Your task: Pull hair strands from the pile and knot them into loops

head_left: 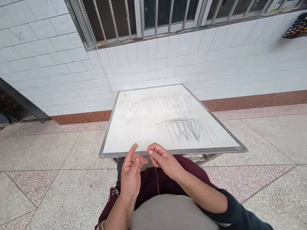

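A thin pale wire [157,179] runs between my two hands and hangs down over my lap. My left hand [131,172] pinches it near the table's front edge; tape or a bandage covers one fingertip. Just to the right, my right hand [164,159] pinches the wire between thumb and forefinger. On the white table [134,131] lies a loose pile of thin dark wires [189,127] at the right. Several looped wires [155,100] form a row along the far side.
A small red and white object [126,94] sits at the table's far left corner. Behind the table stands a white tiled wall [153,65] with a barred window [155,16]. A dark patterned item [296,28] hangs at the upper right.
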A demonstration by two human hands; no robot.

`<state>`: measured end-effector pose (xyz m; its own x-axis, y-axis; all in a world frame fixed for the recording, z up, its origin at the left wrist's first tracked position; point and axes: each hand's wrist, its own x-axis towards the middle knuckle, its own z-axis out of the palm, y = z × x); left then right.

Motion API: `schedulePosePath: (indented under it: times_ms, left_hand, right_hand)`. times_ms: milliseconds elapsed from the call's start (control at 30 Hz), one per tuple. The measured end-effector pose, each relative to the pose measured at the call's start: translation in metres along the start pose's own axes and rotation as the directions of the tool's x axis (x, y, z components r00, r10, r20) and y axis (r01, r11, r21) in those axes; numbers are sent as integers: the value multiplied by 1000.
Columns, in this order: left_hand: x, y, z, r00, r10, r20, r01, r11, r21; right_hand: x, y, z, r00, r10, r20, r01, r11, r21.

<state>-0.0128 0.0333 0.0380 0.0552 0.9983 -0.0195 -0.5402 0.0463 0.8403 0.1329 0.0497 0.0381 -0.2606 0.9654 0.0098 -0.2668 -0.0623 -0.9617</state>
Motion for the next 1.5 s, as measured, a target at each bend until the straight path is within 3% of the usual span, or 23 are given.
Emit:
schedulePosePath:
  times_ms: [100,300,800,1167,1500]
  left_hand:
    - [-5,5,4,999,-21,40,23,999,-49]
    - [-10,7,6,993,-88,72,84,994,63]
    - [-1,8,9,978,-208,31,205,975,89]
    - [0,9,-1,962,-256,94,237,954,182]
    - [0,29,-11,919,-361,162,336,928,163]
  right_hand:
    - [-3,-2,-2,1000,-8,11,8,998,-55]
    - [-6,-3,-5,999,-48,11,49,990,-131]
    - [2,2,-15,989,-149,-22,134,935,-327]
    - [8,6,-23,980,-188,-61,149,906,-397]
    - [4,5,-26,979,-204,9,187,880,-436]
